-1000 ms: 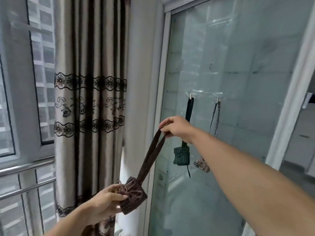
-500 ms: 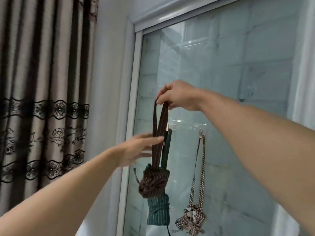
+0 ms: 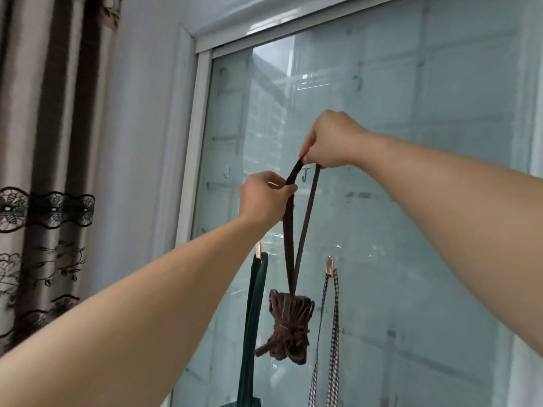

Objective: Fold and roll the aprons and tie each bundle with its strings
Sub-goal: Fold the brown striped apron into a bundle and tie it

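A home, by a patterned curtain (image 3: 44,171) with lace bands; beside it a white-framed frosted glass door (image 3: 411,201) bearing small stick-on hooks (image 3: 329,265).

Striped, lace-banded curtain (image 3: 53,171) left of white-framed glass door (image 3: 411,171) bearing hooks (image 3: 329,265).

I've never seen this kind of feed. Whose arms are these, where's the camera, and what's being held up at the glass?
There is no machine here: the arms are a person's, and the one camera sits on their head, looking along the arms. The left hand and the right hand each grip the brown strap, spreading it into a loop. A rolled, tied brown bundle hangs from it. They are at a glass door, just in front of a small clear hook. Lower down, a green strap and a checked strap already hang from two metal hooks. A curtain is on the left.
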Motion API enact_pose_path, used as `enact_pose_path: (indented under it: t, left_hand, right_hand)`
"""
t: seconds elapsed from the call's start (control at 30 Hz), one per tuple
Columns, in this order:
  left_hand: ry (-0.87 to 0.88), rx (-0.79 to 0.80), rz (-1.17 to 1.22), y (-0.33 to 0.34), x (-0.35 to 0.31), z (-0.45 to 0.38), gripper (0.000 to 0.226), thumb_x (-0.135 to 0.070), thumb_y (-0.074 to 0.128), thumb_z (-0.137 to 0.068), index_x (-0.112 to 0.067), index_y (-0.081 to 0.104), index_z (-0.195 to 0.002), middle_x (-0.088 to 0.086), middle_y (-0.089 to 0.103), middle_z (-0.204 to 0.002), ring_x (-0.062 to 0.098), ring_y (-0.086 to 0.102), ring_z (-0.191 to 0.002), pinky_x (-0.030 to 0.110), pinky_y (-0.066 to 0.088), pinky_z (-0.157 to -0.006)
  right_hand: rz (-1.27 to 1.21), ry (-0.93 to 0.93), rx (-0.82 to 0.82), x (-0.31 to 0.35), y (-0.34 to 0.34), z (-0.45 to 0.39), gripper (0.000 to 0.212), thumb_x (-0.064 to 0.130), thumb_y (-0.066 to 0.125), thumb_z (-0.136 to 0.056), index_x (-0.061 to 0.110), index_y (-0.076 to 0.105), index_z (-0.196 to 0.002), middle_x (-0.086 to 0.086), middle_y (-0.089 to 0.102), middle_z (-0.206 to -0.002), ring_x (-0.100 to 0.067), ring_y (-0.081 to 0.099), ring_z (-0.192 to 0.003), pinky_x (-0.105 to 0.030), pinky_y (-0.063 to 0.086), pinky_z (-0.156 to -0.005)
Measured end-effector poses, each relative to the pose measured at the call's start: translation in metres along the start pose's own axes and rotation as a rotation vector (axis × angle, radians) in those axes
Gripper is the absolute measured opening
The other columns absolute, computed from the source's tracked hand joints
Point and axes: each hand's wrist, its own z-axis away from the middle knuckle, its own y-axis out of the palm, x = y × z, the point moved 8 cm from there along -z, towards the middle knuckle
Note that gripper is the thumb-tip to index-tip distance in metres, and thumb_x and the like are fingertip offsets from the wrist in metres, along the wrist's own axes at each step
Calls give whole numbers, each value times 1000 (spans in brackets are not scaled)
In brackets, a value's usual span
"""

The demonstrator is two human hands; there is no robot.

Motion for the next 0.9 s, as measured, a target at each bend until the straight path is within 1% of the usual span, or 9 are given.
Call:
enact_pose_path:
  t: [0.07, 0.13, 0.3, 0.4, 0.57, 0.63, 0.73, 0.8, 0.9]
  left_hand:
    - [36, -7, -34, 5, 6, -3, 15, -27, 76, -90, -14, 74, -83, 4, 75, -78, 23, 75, -71, 42, 64, -66]
    - [59, -15, -71, 7, 12, -3, 19, -33, 73, -92, -17, 77, -84, -1, 74, -75, 18, 72, -72, 40, 63, -72]
    - [63, 40, -60, 9, 22, -4, 12, -27, 79, -87, -17, 75, -91, -1, 76, -81, 17, 75, -77, 41, 64, -76]
    - [62, 53, -70, 11, 23, -3, 12, -26, 81, -86, -16, 76, -90, 0, 77, -81, 16, 75, -75, 41, 64, -75]
    - [32, 128, -47, 17, 22, 3, 11, -25, 81, -86, -16, 80, -92, -2, 78, -82, 13, 74, -79, 32, 63, -73]
    - [5, 165, -62, 18, 23, 5, 10, -25, 81, -86, -16, 80, -90, -3, 77, -81, 10, 72, -74, 25, 61, -68]
    - [-46, 216, -77, 17, 27, 7, 5, -20, 81, -86, -17, 78, -90, -7, 75, -75, 4, 70, -64, 19, 56, -60]
    - [-81, 238, -82, 15, 30, 9, 9, -17, 80, -87, -14, 78, -96, -6, 75, -75, 2, 71, -61, 19, 55, -60]
    - [-107, 217, -110, 10, 34, 12, 17, -15, 80, -87, -9, 77, -102, 0, 76, -82, 5, 72, -64, 21, 58, -61]
  right_hand:
    - [110, -25, -25, 5, 4, -1, 11, 15, 77, -82, 16, 79, -92, -2, 73, -90, -22, 70, -84, -34, 60, -75]
    - [235, -35, -12, 9, 8, 4, 11, 23, 82, -79, 24, 77, -90, 3, 71, -92, -23, 68, -86, -34, 57, -75]
    - [337, -34, 15, 7, 11, 13, 18, 27, 92, -69, 27, 75, -76, 9, 69, -80, -20, 67, -79, -28, 43, -61]
    - [372, -52, 5, 9, 12, 18, 20, 30, 93, -68, 26, 75, -76, 8, 68, -79, -21, 66, -75, -28, 42, -60]
    - [435, -38, 93, 12, 16, 15, 20, 31, 76, -86, 23, 70, -103, 0, 66, -102, -28, 65, -92, -34, 49, -72]
    - [460, -23, 117, 13, 19, 12, 4, 20, 62, -91, 18, 64, -93, -2, 63, -94, -27, 61, -79, -33, 45, -64]
    - [532, -8, 143, 14, 28, 8, 14, 10, 49, -93, 13, 51, -79, -6, 54, -83, -27, 51, -69, -32, 38, -58]
    - [556, -14, 127, 15, 30, 7, 13, 9, 49, -93, 13, 52, -82, -5, 56, -87, -29, 55, -74, -31, 38, -58]
    - [516, -18, 126, 15, 36, 6, 16, 10, 53, -92, 17, 66, -99, -4, 61, -99, -31, 60, -85, -32, 41, -62]
